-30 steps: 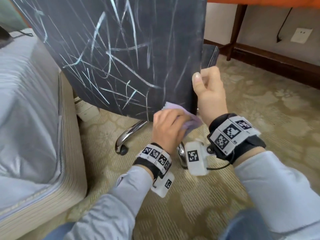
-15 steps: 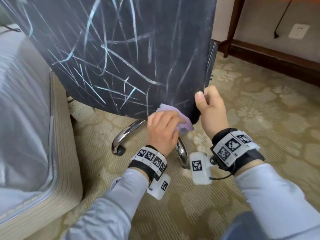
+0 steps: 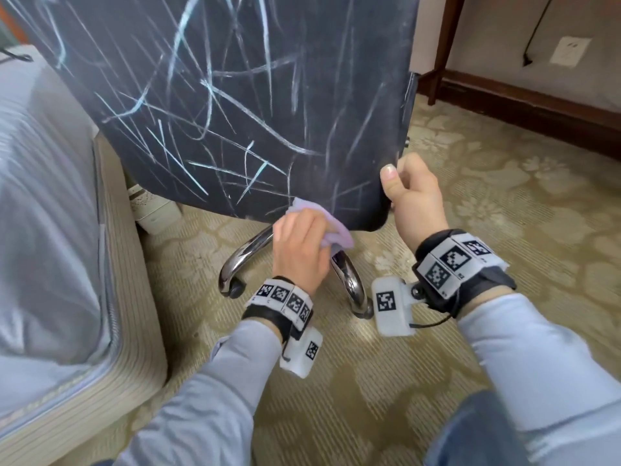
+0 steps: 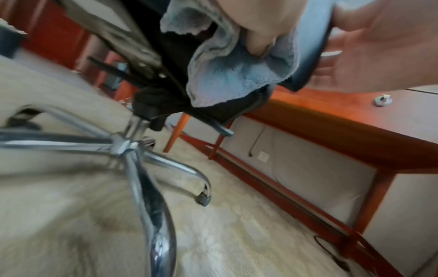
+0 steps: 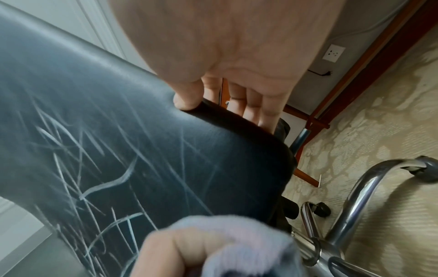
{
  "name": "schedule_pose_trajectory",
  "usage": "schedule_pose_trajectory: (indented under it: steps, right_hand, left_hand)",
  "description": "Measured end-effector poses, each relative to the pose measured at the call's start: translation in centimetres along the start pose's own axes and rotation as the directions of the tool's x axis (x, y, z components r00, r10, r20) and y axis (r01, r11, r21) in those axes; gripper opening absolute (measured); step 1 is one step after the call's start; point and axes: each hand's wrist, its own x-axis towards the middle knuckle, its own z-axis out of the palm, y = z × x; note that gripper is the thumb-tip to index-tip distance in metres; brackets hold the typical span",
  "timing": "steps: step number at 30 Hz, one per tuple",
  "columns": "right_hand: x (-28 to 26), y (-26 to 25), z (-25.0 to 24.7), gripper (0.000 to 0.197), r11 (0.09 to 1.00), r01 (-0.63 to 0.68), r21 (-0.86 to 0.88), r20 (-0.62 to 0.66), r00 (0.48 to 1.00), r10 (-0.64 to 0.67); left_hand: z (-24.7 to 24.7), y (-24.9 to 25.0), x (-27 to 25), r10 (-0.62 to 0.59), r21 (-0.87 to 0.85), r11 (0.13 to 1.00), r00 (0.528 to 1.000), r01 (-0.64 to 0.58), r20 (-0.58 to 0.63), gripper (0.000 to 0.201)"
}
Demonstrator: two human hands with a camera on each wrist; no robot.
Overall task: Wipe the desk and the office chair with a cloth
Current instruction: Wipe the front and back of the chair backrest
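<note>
Head view: the left grip (image 3: 299, 250) is bunched around the lilac cloth (image 3: 312, 213), pressing it on the lower edge of the scratched black office chair (image 3: 235, 95) back. The right grip (image 3: 415, 200) clamps the chair's lower right corner, thumb on the back face, fingers (image 5: 249, 105) curled behind. Below, chrome legs (image 3: 349, 280) stand on patterned carpet (image 3: 504, 196), beside a bed (image 3: 43, 230); the wooden table (image 4: 331, 127) stands beyond.
</note>
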Motion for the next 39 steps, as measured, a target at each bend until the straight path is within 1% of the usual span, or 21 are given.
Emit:
schedule_pose_trajectory:
  steps: [2,3,4,6,8,10,12,14,16,17,19,20,21,24,25,27,28,30,34,36,39]
  right_hand:
    - [-0.2,-0.1,0.1,0.031,1.000,0.006,-0.005,-0.006,1.000,-0.006]
    - [-0.2,-0.1,0.1,0.031,1.000,0.011,-0.002,-0.010,1.000,-0.011]
    - [-0.2,-0.1,0.2,0.031,1.000,0.017,0.007,-0.013,1.000,-0.017]
    - [-0.2,0.0,0.3,0.033,0.999,0.028,0.020,-0.028,0.999,-0.027]
    - [-0.1,0.0,0.2,0.034,0.999,0.042,0.029,-0.033,0.999,-0.042]
    - [0.1,0.1,0.0,0.035,0.999,0.047,0.024,-0.028,0.999,-0.046]
    - [0.3,0.2,-0.2,0.035,0.999,0.048,-0.012,-0.024,0.999,-0.048]
    - [0.4,0.2,-0.2,0.034,0.998,0.050,-0.036,-0.019,0.999,-0.050]
    - [0.4,0.0,-0.2,0.034,0.998,0.056,-0.040,-0.009,0.998,-0.057]
    - [0.3,-0.1,-0.2,0.034,0.998,0.056,-0.042,0.000,0.998,-0.056]
    - [0.3,0.0,0.0,0.035,0.998,0.044,-0.034,0.008,0.999,-0.044]
    - [0.2,0.2,0.2,0.035,0.999,0.036,-0.019,0.004,0.999,-0.035]
    - [0.1,0.1,0.2,0.035,1.000,0.031,0.001,-0.005,1.000,-0.031]
    - [0.1,0.2,0.3,0.031,0.998,-0.016,0.063,-0.010,1.000,0.017]
    - [0.1,0.3,0.3,0.030,0.997,-0.029,0.076,-0.006,1.000,0.030]
    - [0.3,0.3,0.1,0.032,0.996,-0.012,0.090,-0.002,1.000,0.012]
    - [0.4,0.4,0.1,0.033,0.996,0.011,0.092,0.006,1.000,-0.012]
    - [0.6,0.5,0.0,0.034,0.997,0.032,0.066,0.022,0.999,-0.034]
    - [0.3,0.5,0.1,0.034,0.999,0.031,0.041,-0.001,1.000,-0.031]
    - [0.3,0.5,0.1,0.034,0.999,0.032,0.036,-0.004,0.999,-0.032]
    - [0.4,0.4,0.2,0.035,0.999,0.017,0.043,-0.017,1.000,-0.017]
  left_hand:
    - [-0.1,-0.3,-0.6,-0.103,0.000,0.995,0.994,0.103,0.021,0.004]
    - [-0.2,0.2,-0.1,-0.131,-0.014,0.991,0.991,0.131,0.014,0.009]
    - [-0.3,1.0,0.7,-0.123,-0.031,0.992,0.992,0.123,0.001,0.013]
    - [-0.5,3.2,3.3,-0.013,-0.060,0.998,0.998,0.009,-0.067,0.010]
    - [-0.4,4.6,5.7,0.080,-0.062,0.994,0.986,-0.089,-0.144,0.009]
    - [0.1,4.3,6.3,0.075,-0.053,0.995,0.984,-0.084,-0.161,0.018]
    - [0.5,3.0,5.2,0.036,-0.050,0.998,0.989,-0.043,-0.142,0.024]
    - [0.6,2.0,4.0,-0.036,-0.058,0.998,0.994,0.030,-0.106,0.020]
    - [0.4,1.1,3.7,-0.126,-0.083,0.990,0.986,0.117,-0.112,0.017]
    - [0.1,0.7,3.6,-0.175,-0.106,0.981,0.975,0.161,-0.138,0.017]
    - [-0.3,0.3,3.8,-0.260,-0.154,0.962,0.935,0.228,-0.240,0.015]
    - [-0.4,0.6,4.2,-0.278,-0.175,0.956,0.917,0.235,-0.286,0.014]
    - [-0.4,1.3,4.7,-0.265,-0.187,0.958,0.917,0.216,-0.297,0.013]
    - [0.2,4.9,5.9,-0.093,-0.147,0.987,0.979,0.066,-0.182,0.016]
    - [0.5,5.4,6.2,-0.059,-0.129,0.991,0.984,0.037,-0.169,0.017]
    - [0.9,5.1,6.6,-0.030,-0.077,0.997,0.981,0.015,-0.193,0.019]
    - [1.2,4.7,6.5,-0.038,-0.065,0.998,0.977,0.025,-0.210,0.019]
    - [1.6,3.7,5.5,-0.109,-0.103,0.991,0.969,0.088,-0.222,0.018]
    - [2.0,1.6,1.6,-0.282,-0.169,0.951,0.950,0.259,-0.134,0.022]
    - [1.9,0.9,0.7,-0.315,-0.160,0.941,0.945,0.299,-0.088,0.020]
    - [0.7,1.4,1.5,-0.307,-0.163,0.943,0.947,0.289,-0.098,0.014]
